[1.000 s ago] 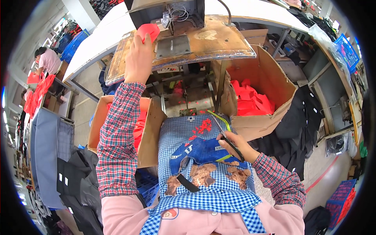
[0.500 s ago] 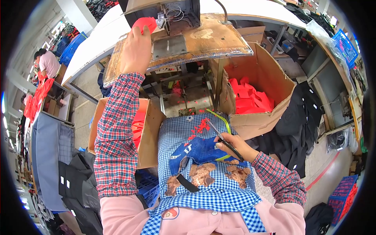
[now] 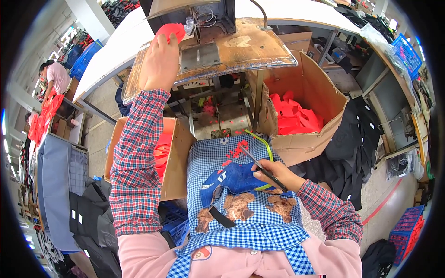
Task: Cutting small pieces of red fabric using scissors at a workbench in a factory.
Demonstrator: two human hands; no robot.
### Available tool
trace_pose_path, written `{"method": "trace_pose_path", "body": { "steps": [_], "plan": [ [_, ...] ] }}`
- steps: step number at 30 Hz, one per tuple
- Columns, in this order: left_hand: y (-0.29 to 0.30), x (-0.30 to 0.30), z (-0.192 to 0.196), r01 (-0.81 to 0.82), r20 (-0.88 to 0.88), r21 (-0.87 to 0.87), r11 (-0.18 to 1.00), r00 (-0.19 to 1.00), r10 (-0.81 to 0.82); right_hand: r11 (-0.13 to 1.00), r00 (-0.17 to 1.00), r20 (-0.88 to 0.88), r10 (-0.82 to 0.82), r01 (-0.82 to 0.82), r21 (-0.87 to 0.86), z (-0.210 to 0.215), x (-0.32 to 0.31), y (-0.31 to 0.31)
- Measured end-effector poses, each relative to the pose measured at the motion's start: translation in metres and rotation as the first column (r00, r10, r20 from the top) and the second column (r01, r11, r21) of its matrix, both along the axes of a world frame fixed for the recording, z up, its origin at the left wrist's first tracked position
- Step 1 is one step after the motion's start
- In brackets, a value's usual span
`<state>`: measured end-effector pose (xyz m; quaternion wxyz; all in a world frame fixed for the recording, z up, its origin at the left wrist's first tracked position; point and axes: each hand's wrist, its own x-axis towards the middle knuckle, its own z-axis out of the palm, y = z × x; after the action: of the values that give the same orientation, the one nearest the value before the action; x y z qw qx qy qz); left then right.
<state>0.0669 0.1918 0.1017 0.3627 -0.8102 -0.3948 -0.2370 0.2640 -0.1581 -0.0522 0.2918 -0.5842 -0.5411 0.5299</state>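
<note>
My left hand [image 3: 160,62] reaches up over the worn wooden machine table [image 3: 250,46] and holds a small red fabric piece [image 3: 170,31] beside the metal plate [image 3: 200,56] under the black machine head [image 3: 211,14]. My right hand [image 3: 273,175] rests on my blue checked apron [image 3: 241,204] in my lap, gripping dark scissors [image 3: 256,163] with a yellow-green strap looped by them. Small red scraps lie on the apron near the scissors' tip.
A cardboard box [image 3: 320,88] of red fabric pieces stands to the right, another box [image 3: 174,153] with red pieces to the left under my arm. Black garments [image 3: 350,148] pile on the floor at right. A person [image 3: 55,76] works far left by white tables.
My left hand has carried the red piece further up the table toward the machine head. My right hand with the scissors has stayed in my lap.
</note>
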Motion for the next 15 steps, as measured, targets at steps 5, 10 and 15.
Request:
{"method": "trace_pose_path", "body": {
  "steps": [5,10,15],
  "plan": [
    [-0.001,0.001,0.001,-0.019,-0.016,-0.012,1.000,1.000,0.019,0.999,1.000,-0.005,0.017,-0.016,0.048,0.000,-0.001,-0.001],
    [-0.006,0.004,0.007,-0.015,-0.021,-0.033,0.999,1.000,0.014,1.000,1.000,-0.020,0.013,-0.014,-0.012,-0.001,-0.001,-0.002],
    [-0.008,0.007,0.011,-0.017,-0.035,-0.040,0.999,0.999,0.016,1.000,1.000,-0.009,0.026,-0.026,0.009,-0.002,0.000,-0.002]
  ]
}}
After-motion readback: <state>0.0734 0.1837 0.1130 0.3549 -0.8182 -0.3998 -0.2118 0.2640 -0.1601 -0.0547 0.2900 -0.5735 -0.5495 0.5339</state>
